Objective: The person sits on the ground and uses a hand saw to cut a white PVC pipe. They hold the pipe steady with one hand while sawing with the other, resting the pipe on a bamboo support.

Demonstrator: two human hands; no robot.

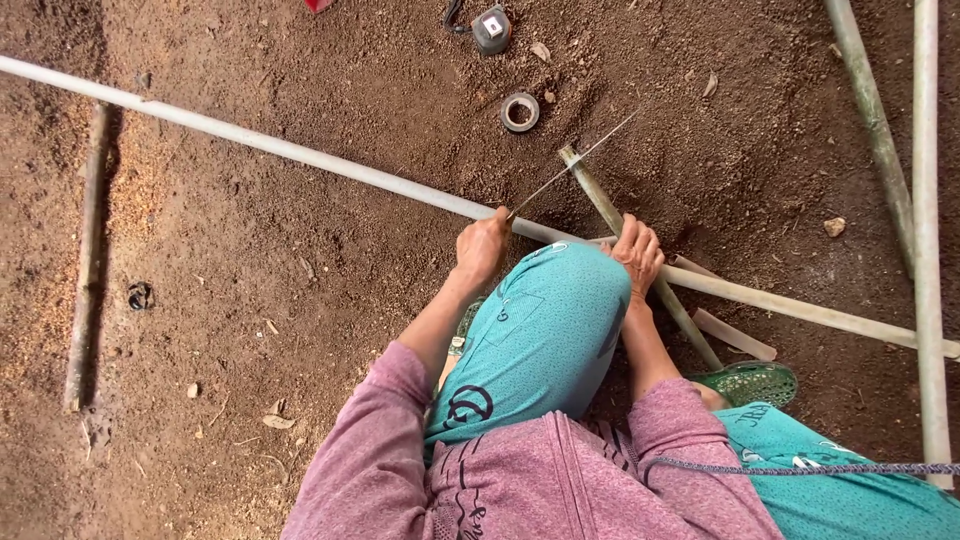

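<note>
The left hand (483, 245) grips the handle of a thin saw blade (575, 165) that slants up-right across a slim greenish bamboo stick (600, 200) at frame centre; the right hand (637, 250) clasps that stick just below, where it crosses a long pale pole (250, 140) on crumbly brown soil

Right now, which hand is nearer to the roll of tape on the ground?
The left hand. It holds the saw handle just below the roll of tape. The right hand grips the bamboo stick farther to the side.
</note>
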